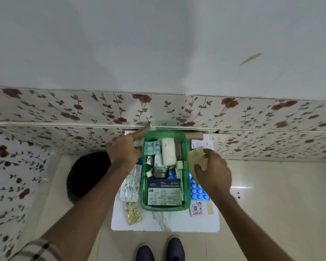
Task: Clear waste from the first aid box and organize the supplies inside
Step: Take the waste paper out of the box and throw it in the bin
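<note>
A green plastic first aid box stands on a small white marble-look table. It holds a white bandage roll, a dark dressings carton, a blister strip and small bottles. My left hand is at the box's far-left corner, shut on a brown cardboard tube. My right hand is right of the box, closed on a beige crumpled wrapper.
Foil strips and a gold blister pack lie left of the box; a blue blister sheet, a small sachet and a leaflet lie right. A black bin sits on the floor at left. A floral wall stands behind.
</note>
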